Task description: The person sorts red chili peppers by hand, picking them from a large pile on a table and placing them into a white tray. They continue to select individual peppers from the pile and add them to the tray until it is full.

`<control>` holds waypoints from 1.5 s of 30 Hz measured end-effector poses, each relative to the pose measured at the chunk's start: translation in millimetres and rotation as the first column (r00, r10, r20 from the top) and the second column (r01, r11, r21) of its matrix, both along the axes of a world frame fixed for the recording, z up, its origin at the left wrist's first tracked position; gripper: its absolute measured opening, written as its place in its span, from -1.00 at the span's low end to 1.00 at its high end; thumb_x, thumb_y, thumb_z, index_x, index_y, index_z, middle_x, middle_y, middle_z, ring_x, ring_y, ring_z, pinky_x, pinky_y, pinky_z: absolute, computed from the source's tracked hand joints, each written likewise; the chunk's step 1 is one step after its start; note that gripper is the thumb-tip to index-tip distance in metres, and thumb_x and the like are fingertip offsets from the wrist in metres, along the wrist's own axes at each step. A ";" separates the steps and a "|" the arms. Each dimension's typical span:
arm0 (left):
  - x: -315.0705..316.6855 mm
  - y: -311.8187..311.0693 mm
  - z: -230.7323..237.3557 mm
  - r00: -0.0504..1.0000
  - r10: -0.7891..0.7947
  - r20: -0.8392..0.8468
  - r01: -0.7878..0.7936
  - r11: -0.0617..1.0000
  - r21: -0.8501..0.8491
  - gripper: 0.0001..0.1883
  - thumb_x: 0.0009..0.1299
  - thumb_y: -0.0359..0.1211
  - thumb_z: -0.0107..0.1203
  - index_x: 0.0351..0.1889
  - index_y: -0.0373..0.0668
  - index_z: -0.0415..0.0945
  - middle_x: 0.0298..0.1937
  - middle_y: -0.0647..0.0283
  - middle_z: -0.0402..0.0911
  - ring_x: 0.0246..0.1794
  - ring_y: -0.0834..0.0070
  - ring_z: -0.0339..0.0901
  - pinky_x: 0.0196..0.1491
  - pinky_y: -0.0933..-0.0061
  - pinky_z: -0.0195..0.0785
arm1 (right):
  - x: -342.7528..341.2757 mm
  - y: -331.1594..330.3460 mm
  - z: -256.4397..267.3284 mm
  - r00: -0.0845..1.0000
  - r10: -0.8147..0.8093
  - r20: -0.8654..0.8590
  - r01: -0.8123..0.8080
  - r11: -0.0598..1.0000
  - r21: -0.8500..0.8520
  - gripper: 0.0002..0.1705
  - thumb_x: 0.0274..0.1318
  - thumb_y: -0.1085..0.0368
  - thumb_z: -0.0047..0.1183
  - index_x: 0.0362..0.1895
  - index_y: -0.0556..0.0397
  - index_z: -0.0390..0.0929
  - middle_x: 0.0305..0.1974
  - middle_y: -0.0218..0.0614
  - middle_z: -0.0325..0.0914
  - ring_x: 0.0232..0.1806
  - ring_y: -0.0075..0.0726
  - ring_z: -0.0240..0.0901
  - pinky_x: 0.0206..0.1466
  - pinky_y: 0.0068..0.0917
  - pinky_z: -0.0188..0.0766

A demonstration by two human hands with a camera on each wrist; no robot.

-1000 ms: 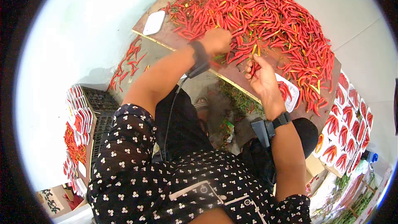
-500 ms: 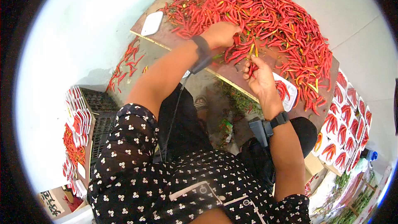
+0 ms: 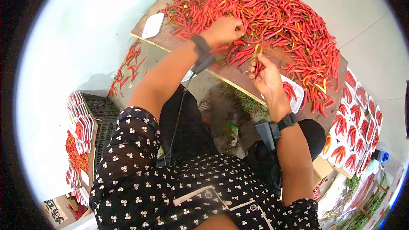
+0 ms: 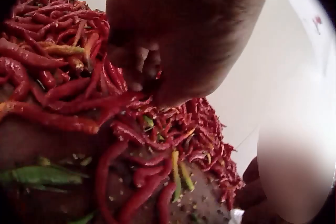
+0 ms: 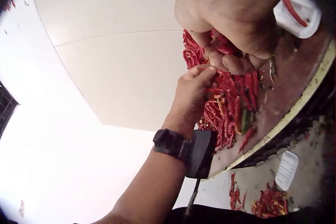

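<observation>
A large heap of red chili peppers (image 3: 272, 15), with some yellow and green ones, covers the far part of a brown board (image 3: 230, 74). My left hand (image 3: 222, 32) is at the near side of the heap. Its curled fingers pinch at a red chili pepper (image 4: 118, 100), partly hidden beneath them in the left wrist view. Close by on the right, my right hand (image 3: 269, 79) is half turned up and holds a few red chili peppers (image 5: 223, 43) in its curled fingers. Beside its wrist sits a white tray (image 3: 301, 98) with red chilies inside.
An upturned white tray (image 3: 153, 25) lies at the board's left corner. Filled trays (image 3: 351, 123) stand in rows at the right; stacked ones (image 3: 81, 115) sit by a black crate (image 3: 104, 110) at the left. Loose chilies (image 3: 128, 68) lie on the floor.
My left hand first moved right over the near side of the heap, then a little farther up into it. My right hand stays nearly in place, still holding its chilies.
</observation>
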State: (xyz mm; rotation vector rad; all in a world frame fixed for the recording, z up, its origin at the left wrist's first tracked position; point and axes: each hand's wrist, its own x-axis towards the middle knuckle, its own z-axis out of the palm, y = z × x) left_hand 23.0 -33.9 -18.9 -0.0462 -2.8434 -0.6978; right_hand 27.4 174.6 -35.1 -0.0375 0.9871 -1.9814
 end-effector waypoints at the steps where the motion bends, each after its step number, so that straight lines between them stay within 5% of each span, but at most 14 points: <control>1: -5.3 -7.5 -4.6 1.000 -0.006 -0.021 0.007 0.999 0.050 -0.71 0.16 -0.14 0.01 -0.47 -0.19 0.48 -0.53 0.18 0.52 -0.50 0.32 0.47 -0.39 0.33 0.30 | 1.1 -0.3 1.3 1.000 -0.009 -0.001 0.009 1.000 0.011 -0.84 0.08 0.19 -0.13 -0.38 -0.02 0.38 -0.60 -0.49 0.28 -0.57 -0.53 0.19 -0.55 -0.61 0.08; 5: -3.8 -5.1 11.7 0.989 0.002 0.147 -0.036 0.973 0.229 -0.59 0.19 -0.03 0.03 -0.59 -0.24 0.46 -0.68 0.39 0.36 -0.61 0.70 0.25 -0.53 0.53 0.16 | 2.2 -0.8 0.3 1.000 -0.016 0.002 0.016 0.999 0.032 -0.79 0.10 0.15 -0.16 -0.36 0.00 0.38 -0.57 -0.46 0.31 -0.55 -0.50 0.21 -0.54 -0.60 0.09; 9: 11.6 31.5 38.0 0.951 -0.218 0.218 0.136 0.930 0.340 -0.60 0.21 -0.05 0.01 -0.56 -0.24 0.47 -0.68 0.39 0.34 -0.60 0.68 0.24 -0.54 0.49 0.15 | 7.4 -4.6 12.6 0.991 -0.090 0.094 0.087 0.995 0.040 -0.74 0.13 0.10 -0.20 -0.35 0.01 0.38 -0.53 -0.41 0.33 -0.53 -0.47 0.24 -0.54 -0.60 0.10; 12: 14.8 41.1 40.1 0.937 -0.195 0.289 0.039 0.882 0.469 -0.59 0.20 -0.05 0.00 -0.50 -0.28 0.49 -0.64 0.32 0.42 -0.57 0.62 0.33 -0.49 0.43 0.23 | 11.0 -6.2 20.4 0.973 -0.174 0.155 0.170 0.985 0.039 -0.70 0.15 0.06 -0.23 -0.34 0.00 0.38 -0.50 -0.38 0.35 -0.50 -0.44 0.27 -0.54 -0.60 0.10; 14: 0.5 21.1 10.9 0.972 -0.155 0.177 0.092 0.943 0.321 -0.68 0.17 -0.15 0.01 -0.46 -0.25 0.51 -0.58 0.19 0.51 -0.52 0.42 0.47 -0.43 0.32 0.29 | 9.9 -3.4 21.1 0.984 -0.115 0.132 0.111 0.993 0.037 -0.73 0.13 0.08 -0.20 -0.35 0.00 0.37 -0.51 -0.38 0.34 -0.51 -0.45 0.25 -0.55 -0.60 0.09; 16: -1.4 6.1 -5.7 0.976 -0.143 0.165 0.173 0.968 -0.181 -0.79 0.11 -0.26 -0.01 -0.43 -0.18 0.52 -0.49 0.10 0.53 -0.43 0.20 0.50 -0.38 0.22 0.32 | 2.6 -0.3 5.1 0.991 -0.076 0.113 0.074 0.997 0.026 -0.75 0.12 0.10 -0.19 -0.36 -0.01 0.37 -0.51 -0.38 0.34 -0.51 -0.46 0.24 -0.55 -0.60 0.08; 19: 7.8 3.7 -14.7 0.986 -0.138 0.094 0.164 0.911 -0.379 -0.82 0.07 -0.33 -0.04 -0.41 -0.13 0.51 -0.44 0.10 0.52 -0.38 0.11 0.48 -0.34 0.15 0.34 | -1.7 1.9 -1.4 0.993 -0.044 0.109 0.041 0.999 0.028 -0.79 0.10 0.13 -0.16 -0.38 -0.02 0.37 -0.51 -0.40 0.34 -0.53 -0.48 0.22 -0.55 -0.61 0.08; 22: 14.4 19.9 -6.8 0.996 -0.001 0.092 0.040 0.904 -0.426 -0.82 0.10 -0.33 -0.07 -0.40 -0.16 0.49 -0.41 0.09 0.51 -0.36 0.15 0.49 -0.34 0.16 0.36 | -2.6 0.5 -2.1 0.991 -0.060 0.122 0.055 0.998 0.043 -0.81 0.09 0.14 -0.16 -0.39 -0.03 0.36 -0.51 -0.42 0.34 -0.53 -0.50 0.21 -0.56 -0.62 0.07; 29: 11.2 26.1 -6.2 0.991 -0.091 0.101 0.126 0.892 -0.434 -0.80 0.14 -0.31 -0.08 -0.43 -0.22 0.48 -0.46 0.03 0.51 -0.41 0.13 0.50 -0.41 0.16 0.37 | -2.4 1.1 -2.4 0.993 -0.066 0.095 0.062 0.997 0.049 -0.81 0.11 0.15 -0.17 -0.38 -0.03 0.37 -0.51 -0.44 0.34 -0.53 -0.51 0.21 -0.54 -0.62 0.07; 38: -0.6 18.4 -14.0 0.970 -0.101 0.221 0.164 0.943 -0.291 -0.79 0.12 -0.29 -0.05 -0.36 -0.17 0.50 -0.44 0.02 0.53 -0.43 0.14 0.50 -0.39 0.21 0.35 | -1.4 -1.0 -3.6 0.987 -0.113 0.117 0.109 0.993 0.040 -0.71 0.15 0.08 -0.25 -0.35 0.00 0.38 -0.49 -0.38 0.35 -0.51 -0.44 0.24 -0.50 -0.57 0.12; 39: 2.7 23.9 -0.5 0.956 -0.154 0.250 0.172 0.984 -0.054 -0.77 0.12 -0.29 -0.05 -0.35 -0.19 0.50 -0.44 0.05 0.54 -0.44 0.22 0.50 -0.38 0.27 0.34 | 0.2 -1.3 0.4 0.986 -0.115 0.118 0.112 0.993 0.038 -0.71 0.15 0.08 -0.25 -0.35 0.00 0.38 -0.49 -0.38 0.35 -0.51 -0.44 0.24 -0.50 -0.57 0.12; 41: 10.6 33.4 18.2 0.912 -0.314 0.264 0.198 0.900 0.388 -0.72 0.13 -0.26 -0.05 -0.33 -0.26 0.50 -0.45 0.19 0.55 -0.43 0.49 0.47 -0.34 0.41 0.32 | 4.1 -2.6 13.0 0.970 -0.201 0.134 0.189 0.977 0.099 -0.65 0.16 0.02 -0.29 -0.34 0.01 0.38 -0.48 -0.34 0.37 -0.51 -0.41 0.28 -0.49 -0.54 0.16; 44: 12.9 33.8 28.9 0.905 -0.308 0.293 0.138 0.865 0.483 -0.68 0.15 -0.22 -0.04 -0.32 -0.31 0.48 -0.43 0.27 0.55 -0.40 0.59 0.44 -0.33 0.44 0.32 | 5.0 -4.9 17.3 0.948 -0.266 0.174 0.251 0.962 0.104 -0.63 0.16 0.00 -0.28 -0.34 0.02 0.37 -0.47 -0.31 0.38 -0.52 -0.40 0.31 -0.53 -0.55 0.17; 45: 8.3 22.5 17.1 0.939 -0.179 0.292 0.038 0.902 0.431 -0.69 0.16 -0.19 -0.06 -0.33 -0.25 0.49 -0.42 0.19 0.56 -0.38 0.45 0.50 -0.30 0.38 0.33 | 2.9 -4.1 11.1 0.949 -0.263 0.173 0.248 0.963 0.102 -0.63 0.16 0.00 -0.28 -0.34 0.02 0.37 -0.47 -0.31 0.38 -0.52 -0.40 0.31 -0.53 -0.55 0.17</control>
